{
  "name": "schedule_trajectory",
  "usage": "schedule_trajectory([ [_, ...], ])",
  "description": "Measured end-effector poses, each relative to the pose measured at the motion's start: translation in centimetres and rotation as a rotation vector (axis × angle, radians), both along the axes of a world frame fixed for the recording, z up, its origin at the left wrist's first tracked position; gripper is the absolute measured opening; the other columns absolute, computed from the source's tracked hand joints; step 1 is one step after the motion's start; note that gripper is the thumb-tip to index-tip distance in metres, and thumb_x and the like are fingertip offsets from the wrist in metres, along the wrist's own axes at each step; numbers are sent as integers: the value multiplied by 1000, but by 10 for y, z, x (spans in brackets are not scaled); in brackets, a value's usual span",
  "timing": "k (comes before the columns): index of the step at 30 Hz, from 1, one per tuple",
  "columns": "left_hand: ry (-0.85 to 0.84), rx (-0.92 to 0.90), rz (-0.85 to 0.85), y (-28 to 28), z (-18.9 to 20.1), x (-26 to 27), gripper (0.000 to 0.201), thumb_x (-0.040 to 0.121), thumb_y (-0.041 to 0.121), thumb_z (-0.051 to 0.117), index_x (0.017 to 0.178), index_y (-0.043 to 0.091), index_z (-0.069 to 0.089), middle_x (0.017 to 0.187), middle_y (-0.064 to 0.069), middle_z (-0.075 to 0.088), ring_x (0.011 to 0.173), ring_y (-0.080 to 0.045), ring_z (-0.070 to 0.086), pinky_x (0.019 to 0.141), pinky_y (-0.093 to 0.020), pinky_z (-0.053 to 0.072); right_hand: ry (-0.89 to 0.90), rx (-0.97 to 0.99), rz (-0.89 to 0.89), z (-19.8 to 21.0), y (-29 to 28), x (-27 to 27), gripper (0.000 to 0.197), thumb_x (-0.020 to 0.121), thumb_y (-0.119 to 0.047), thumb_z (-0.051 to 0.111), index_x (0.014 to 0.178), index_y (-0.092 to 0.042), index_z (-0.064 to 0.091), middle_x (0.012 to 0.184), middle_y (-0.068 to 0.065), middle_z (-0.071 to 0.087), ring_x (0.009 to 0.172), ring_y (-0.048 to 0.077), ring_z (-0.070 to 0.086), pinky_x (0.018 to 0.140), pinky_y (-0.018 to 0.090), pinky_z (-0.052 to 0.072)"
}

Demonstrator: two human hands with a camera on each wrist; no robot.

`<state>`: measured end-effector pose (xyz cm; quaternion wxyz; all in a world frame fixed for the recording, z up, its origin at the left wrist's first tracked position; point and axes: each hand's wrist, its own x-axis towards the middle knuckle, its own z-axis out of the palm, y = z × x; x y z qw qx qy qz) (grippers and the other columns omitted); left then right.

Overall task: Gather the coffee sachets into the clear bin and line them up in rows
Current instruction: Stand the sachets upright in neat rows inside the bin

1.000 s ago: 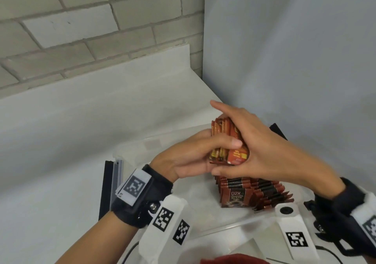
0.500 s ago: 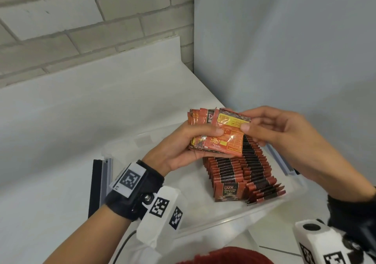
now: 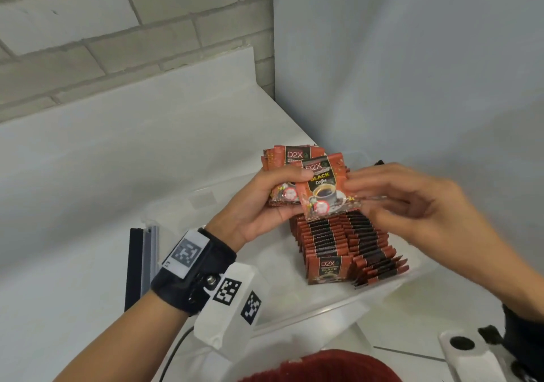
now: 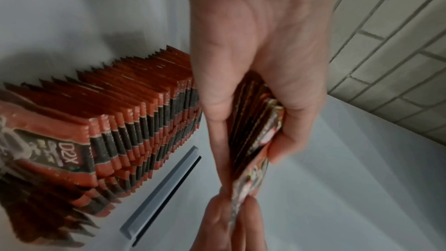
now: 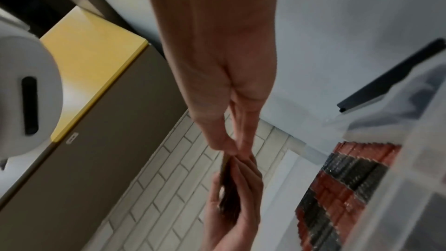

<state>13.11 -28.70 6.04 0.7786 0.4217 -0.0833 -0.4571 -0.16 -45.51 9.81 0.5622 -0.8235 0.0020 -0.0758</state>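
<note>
Sachets (image 3: 343, 246): red-and-black "D2X Black Coffee" packets, standing on edge in tight, slightly leaning rows inside the bin (image 3: 391, 286), fronts facing the near wall.

Stack (image 3: 290, 175): a handful of the same sachets, sitting upright above the bin, clear of the rows.

Front sachet (image 3: 325, 188): tilting off the stack, printed face showing, lower right corner sticking out sideways.

Bin: clear plastic, sitting open on a white surface.

A gray brick wall (image 3: 88, 28) meets a plain white wall (image 3: 412, 57) behind the white surface (image 3: 88, 175).
</note>
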Motion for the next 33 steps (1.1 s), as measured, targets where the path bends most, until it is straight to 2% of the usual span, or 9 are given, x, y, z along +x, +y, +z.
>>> schedule_trajectory([
  [3,-74,24,-1,1,1,0,32,71,1,65,100,11,75,110,-18,69,99,-31,68,84,-40,56,161,324,-122,10,-1,5,24,86,-5,60,109,-11,65,95,5,75,83,15,72,73,17,55],
  [6,-143,57,-40,0,2,-4,42,66,7,70,108,9,70,117,-21,66,105,-34,65,90,-43,54,241,322,-122,12,4,10,31,71,-25,68,97,-8,69,77,7,74,66,12,66,63,16,54],
  [9,-198,47,-100,1,2,-7,30,73,-1,64,100,10,71,108,-17,70,94,-29,68,76,-36,56,292,288,-101,9,9,11,21,69,-21,73,83,-7,70,70,5,72,57,8,62,55,14,49],
  [15,-240,77,-132,1,3,-7,29,74,-1,62,98,12,72,109,-16,70,98,-30,67,78,-35,55,347,268,-86,8,3,10,11,66,-22,74,69,-12,69,67,5,71,57,12,63,56,16,52],
  [21,-256,65,-177,2,5,-9,25,77,-1,64,93,14,76,98,-10,73,88,-24,71,71,-31,56,294,226,-70,12,3,12,20,66,-24,73,82,-13,70,76,8,74,66,13,68,67,20,56],
  [24,-232,89,-89,1,7,-6,21,75,22,74,95,15,73,96,-10,74,85,-22,72,69,-30,57,248,214,-80,7,-5,5,15,72,-21,73,84,-12,70,77,8,75,72,14,70,73,26,55],
  [26,-168,89,-1,0,6,-1,20,82,25,71,96,11,69,90,-11,73,78,-21,71,67,-32,58,270,146,-29,1,-12,-7,12,74,-24,73,83,-16,69,79,6,76,78,16,72,78,29,53],
  [28,-130,73,45,1,4,1,20,82,25,62,89,9,71,87,-12,71,73,-22,70,69,-34,58,331,-10,80,-6,-16,-20,14,75,-28,72,84,-19,66,79,-1,76,78,10,71,78,23,51],
  [33,-113,60,54,1,4,1,19,78,23,61,76,11,75,86,-11,72,72,-21,70,70,-35,58,317,-455,313,-15,-35,-35,4,81,-30,68,85,-29,71,85,-25,70,82,-5,65,69,10,44],
])
